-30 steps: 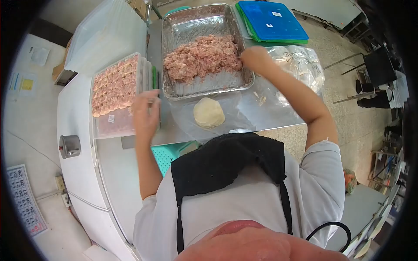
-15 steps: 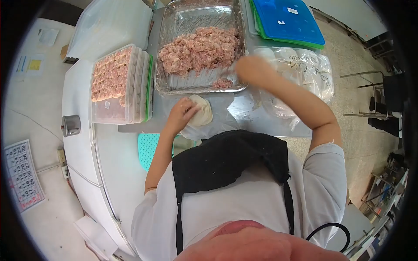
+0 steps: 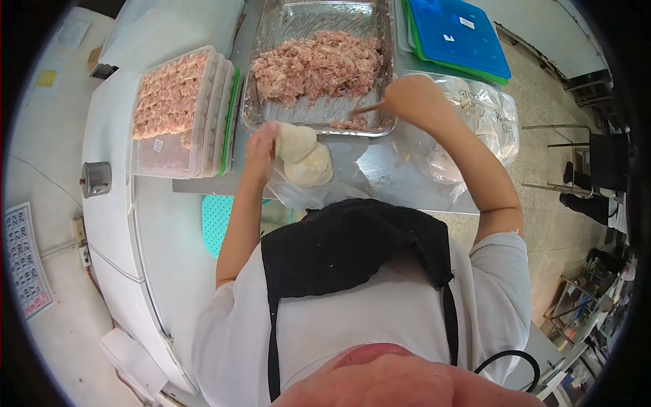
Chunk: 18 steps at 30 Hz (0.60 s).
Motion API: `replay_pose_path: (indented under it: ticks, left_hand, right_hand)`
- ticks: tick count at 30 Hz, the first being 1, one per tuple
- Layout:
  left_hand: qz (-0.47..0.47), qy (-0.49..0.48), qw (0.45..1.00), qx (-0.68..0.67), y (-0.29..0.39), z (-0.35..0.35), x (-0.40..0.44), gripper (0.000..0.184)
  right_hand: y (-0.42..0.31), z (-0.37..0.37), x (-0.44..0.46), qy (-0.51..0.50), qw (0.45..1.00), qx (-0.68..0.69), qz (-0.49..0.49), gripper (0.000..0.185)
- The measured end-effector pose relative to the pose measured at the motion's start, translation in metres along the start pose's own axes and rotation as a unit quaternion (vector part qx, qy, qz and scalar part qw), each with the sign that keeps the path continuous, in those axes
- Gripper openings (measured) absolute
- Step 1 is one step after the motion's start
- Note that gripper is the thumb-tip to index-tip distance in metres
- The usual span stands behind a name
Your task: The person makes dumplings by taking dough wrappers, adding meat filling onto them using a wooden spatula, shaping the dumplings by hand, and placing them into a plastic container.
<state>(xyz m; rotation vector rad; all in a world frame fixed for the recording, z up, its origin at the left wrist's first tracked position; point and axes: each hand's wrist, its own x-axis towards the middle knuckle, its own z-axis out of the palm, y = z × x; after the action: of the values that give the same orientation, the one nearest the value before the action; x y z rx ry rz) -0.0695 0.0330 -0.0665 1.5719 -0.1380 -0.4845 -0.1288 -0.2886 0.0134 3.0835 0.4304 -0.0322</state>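
Note:
My left hand [image 3: 260, 152] pinches the edge of a round, pale dough wrapper [image 3: 295, 140], raised above a stack of wrappers [image 3: 313, 169] on clear plastic. My right hand [image 3: 417, 98] is closed round a thin brown stick [image 3: 368, 108], over the near right corner of a metal tray [image 3: 288, 119]. The stick's tip is close to a small clump of minced meat [image 3: 351, 123]; whether it touches is blurred. Beyond it in the tray lies a large heap of minced meat [image 3: 319, 64].
Stacked clear boxes [image 3: 163, 152] filled with rows of meat-topped pieces stand left of the tray. To the right are plastic bags of round white packs [image 3: 485, 102] and blue and green lids [image 3: 461, 34]. A metal cup [image 3: 96, 180] sits on the white surface at far left.
My left hand has moved up and left, lifting a wrapper off the stack. My right hand has shifted slightly right, and the stick now shows. The whole view has also shifted a little.

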Motion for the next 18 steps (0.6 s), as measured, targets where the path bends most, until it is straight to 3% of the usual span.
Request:
replay_pose_path:
  ticks: [1,2,4,7,9,11,12,14,15,17,18]
  left_hand:
    - [-0.029,0.025,0.978,-0.204,0.0,0.0,0.004,0.023]
    - [-0.031,0.024,0.978,-0.207,0.0,0.0,0.006,0.023]
    - [0.071,0.036,0.986,-0.148,0.011,-0.001,0.011,0.032]
    - [0.097,0.071,0.986,-0.114,0.022,-0.014,0.021,0.035]
    - [0.075,0.072,0.981,-0.162,0.03,-0.017,0.019,0.035]
    - [0.098,0.005,0.989,-0.112,0.032,-0.022,0.023,0.033]
    - [0.129,-0.018,0.99,0.054,0.02,-0.033,0.032,0.031]
    - [0.224,-0.143,0.955,0.132,0.017,-0.03,0.02,0.031]
    - [0.226,-0.145,0.955,0.127,0.015,-0.028,0.018,0.031]
    - [0.399,-0.332,0.796,0.311,0.011,-0.024,0.014,0.032]
    - [0.401,-0.334,0.796,0.307,0.012,-0.023,0.012,0.032]
  right_hand:
    - [-0.003,0.004,-0.002,-0.002,1.0,-0.003,-0.001,0.018]
    - [-0.009,0.013,-0.006,-0.018,1.0,-0.001,0.013,0.018]
    - [-0.032,0.028,-0.015,0.003,1.0,0.014,0.004,0.02]
    - [-0.068,0.041,-0.008,0.028,0.997,0.054,0.041,0.021]
    - [-0.078,0.05,0.003,0.053,0.997,0.059,0.016,0.025]
    - [-0.078,0.058,0.019,-0.025,0.987,0.125,0.094,0.024]
    - [-0.073,0.06,0.025,-0.026,0.988,0.12,0.096,0.024]
    - [-0.061,0.06,0.028,-0.05,0.947,0.309,0.076,0.031]
    - [-0.063,0.055,0.028,-0.052,0.948,0.305,0.08,0.031]
    - [-0.067,0.045,0.027,-0.051,0.889,0.41,0.197,0.036]
    - [-0.068,0.041,0.025,-0.051,0.89,0.407,0.202,0.036]
